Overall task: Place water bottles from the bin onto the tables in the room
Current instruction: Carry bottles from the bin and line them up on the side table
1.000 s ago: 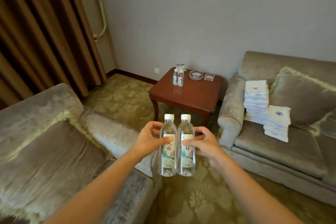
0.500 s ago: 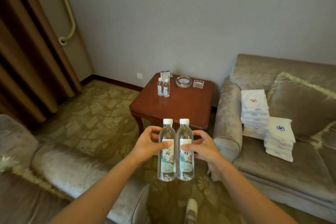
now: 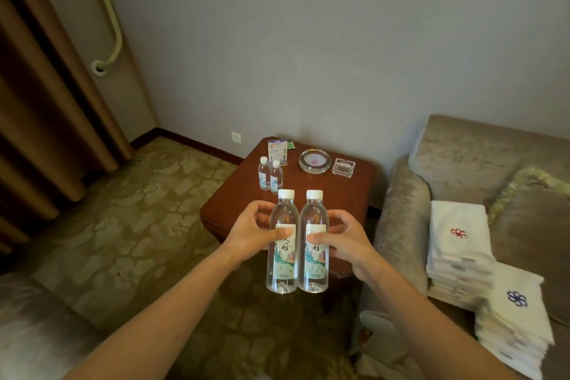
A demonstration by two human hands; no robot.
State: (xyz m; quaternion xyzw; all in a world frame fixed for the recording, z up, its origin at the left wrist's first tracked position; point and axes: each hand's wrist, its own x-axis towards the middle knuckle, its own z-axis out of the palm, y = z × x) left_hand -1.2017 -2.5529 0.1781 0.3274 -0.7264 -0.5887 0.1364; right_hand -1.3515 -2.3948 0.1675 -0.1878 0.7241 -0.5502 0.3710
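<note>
Nearest, the left hand (image 3: 253,233) grips one water bottle (image 3: 282,244) and the right hand (image 3: 347,245) the other (image 3: 313,244), both upright, side by side, mid-carry. Beyond, the table (image 3: 324,194) already bears two bottles (image 3: 270,177); next comes setting these down on bare wood.

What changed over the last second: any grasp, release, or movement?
The person walked closer to the wooden table; it now sits just behind the bottles. No grasp or release: left hand and right hand still hold the two bottles upright, side by side.
</note>
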